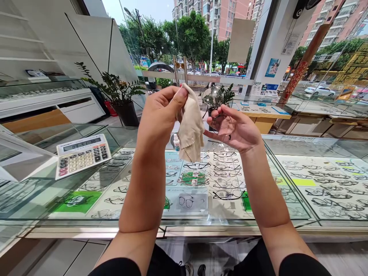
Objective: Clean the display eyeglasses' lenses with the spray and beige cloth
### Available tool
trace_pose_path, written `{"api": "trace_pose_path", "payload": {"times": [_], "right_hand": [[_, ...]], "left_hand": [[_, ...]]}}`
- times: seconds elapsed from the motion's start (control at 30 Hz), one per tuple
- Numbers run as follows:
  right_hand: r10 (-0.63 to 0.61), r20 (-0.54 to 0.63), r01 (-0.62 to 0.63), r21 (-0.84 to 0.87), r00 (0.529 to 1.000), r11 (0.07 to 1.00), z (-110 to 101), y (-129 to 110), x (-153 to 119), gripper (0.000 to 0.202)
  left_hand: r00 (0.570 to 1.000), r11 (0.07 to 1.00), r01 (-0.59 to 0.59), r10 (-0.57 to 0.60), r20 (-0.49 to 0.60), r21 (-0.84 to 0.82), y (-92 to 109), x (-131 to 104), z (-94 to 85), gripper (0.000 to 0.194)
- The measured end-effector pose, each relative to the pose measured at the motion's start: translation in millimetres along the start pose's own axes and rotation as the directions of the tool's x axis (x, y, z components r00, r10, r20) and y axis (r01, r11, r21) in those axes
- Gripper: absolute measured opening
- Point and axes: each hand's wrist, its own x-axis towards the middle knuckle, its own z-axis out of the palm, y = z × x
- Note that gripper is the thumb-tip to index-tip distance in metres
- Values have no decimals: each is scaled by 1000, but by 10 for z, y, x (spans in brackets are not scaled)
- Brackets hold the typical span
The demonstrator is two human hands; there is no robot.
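Pinched between the thumb and fingers of my left hand (162,109) is a beige cleaning cloth (191,126), which hangs down with a zigzag lower edge. My right hand (238,128), palm turned toward me, holds a pair of thin-rimmed eyeglasses (223,125) with round lenses. One lens lies before the palm and the other stands up beyond the fingers. The cloth and the glasses are held apart above the glass counter. Below the cloth, a small white bottle (176,142) stands on the counter, partly covered by it.
Under the glass top of the display counter (184,221) lie rows of eyeglass frames (227,167). A calculator (83,155) rests on the left side. Behind stand a potted plant (123,96) and a wooden-sided table (260,120) near the shop window.
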Motion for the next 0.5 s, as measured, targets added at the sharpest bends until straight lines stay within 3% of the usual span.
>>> {"api": "trace_pose_path", "payload": {"times": [0.2, 0.37, 0.5], "right_hand": [[-49, -58, 51, 17, 997, 999, 58, 100, 77, 27], [-95, -127, 93, -20, 987, 995, 53, 131, 91, 23], [-149, -178, 142, -50, 973, 989, -5, 107, 75, 26]], "left_hand": [[995, 989, 95, -99, -30, -113, 117, -22, -2, 40], [984, 999, -6, -2, -177, -46, 145, -22, -1, 34], [980, 996, -71, 80, -180, 55, 83, -1, -26, 29]]}}
